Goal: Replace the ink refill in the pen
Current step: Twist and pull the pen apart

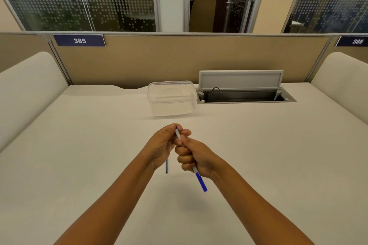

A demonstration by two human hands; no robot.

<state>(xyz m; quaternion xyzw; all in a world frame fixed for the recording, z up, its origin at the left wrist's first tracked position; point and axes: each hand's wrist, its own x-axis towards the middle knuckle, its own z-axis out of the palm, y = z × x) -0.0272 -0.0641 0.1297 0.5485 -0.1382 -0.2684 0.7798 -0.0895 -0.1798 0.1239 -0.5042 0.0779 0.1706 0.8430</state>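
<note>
A white pen (200,180) with a blue cap end slants from upper left to lower right above the desk. My right hand (196,156) is closed around its barrel, and the blue end sticks out below the fist. My left hand (163,144) pinches the pen's upper tip between thumb and fingers. A thin dark blue ink refill (166,167) pokes down from under my left hand; I cannot tell whether that hand holds it or it lies on the desk.
A clear plastic box (171,98) with a lid stands on the white desk (79,145) beyond my hands. To its right a cable hatch (245,95) is open in the desk. A tan partition and padded side panels enclose the desk.
</note>
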